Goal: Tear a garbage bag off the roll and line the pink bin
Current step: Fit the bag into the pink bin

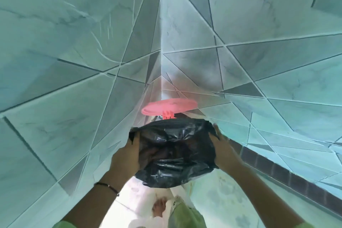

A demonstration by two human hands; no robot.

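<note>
A black garbage bag (175, 146) covers the top of the bin in the corner of two tiled walls. The bin's body is hidden under the bag. Its pink lid (169, 106) stands open behind the bag, with the pink hinge just below it. My left hand (127, 155) presses the bag's left side, fingers tucked into the plastic. On the bag's right edge my right hand (222, 146) grips the plastic. No roll of bags is in view.
Pale green marbled wall tiles (74, 61) close in on the left and right and meet in a corner behind the bin. A dark tile strip (277, 168) runs along the base of the right wall. My foot (159, 207) stands on the light floor below the bin.
</note>
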